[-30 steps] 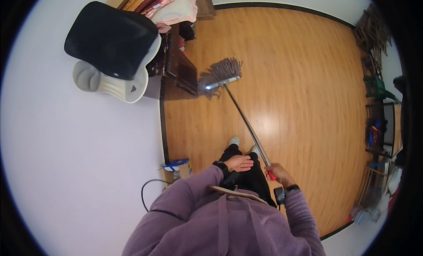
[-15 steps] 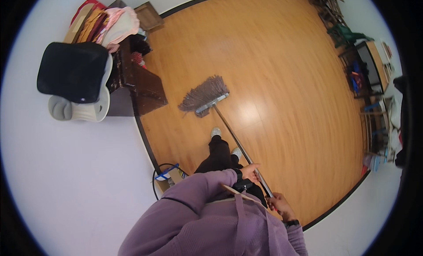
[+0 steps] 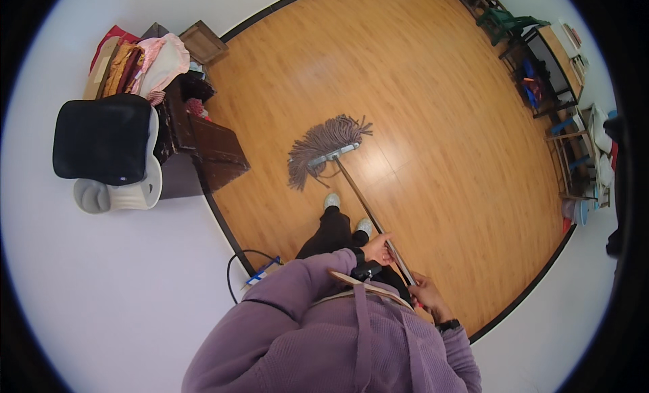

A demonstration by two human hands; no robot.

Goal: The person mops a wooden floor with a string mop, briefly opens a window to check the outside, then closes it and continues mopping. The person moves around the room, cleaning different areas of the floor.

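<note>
A mop with a wide grey-brown string head (image 3: 331, 139) rests on the wooden floor (image 3: 433, 122) ahead of my feet. Its long metal handle (image 3: 362, 198) slants back toward my right side. Partway down the handle, my left hand (image 3: 379, 249) is closed around it. My right hand (image 3: 428, 295) grips the handle's upper end, close to my body, and its fingers are partly hidden. The mop strands fan out away from the pale clamp bar (image 3: 332, 155), and a few hang loose on the near side.
A dark brown cabinet (image 3: 215, 153) stands at left, near a white chair with a black cushion (image 3: 101, 139) and piled cloths (image 3: 165, 61). A box with a black cable (image 3: 260, 271) sits by the wall. Tables (image 3: 561, 61) and a green chair (image 3: 500, 22) line the right side.
The mop head has shifted a little to the right, and its strands have swung outward. Both hands keep their hold on the handle. The surroundings have shifted slightly in view.
</note>
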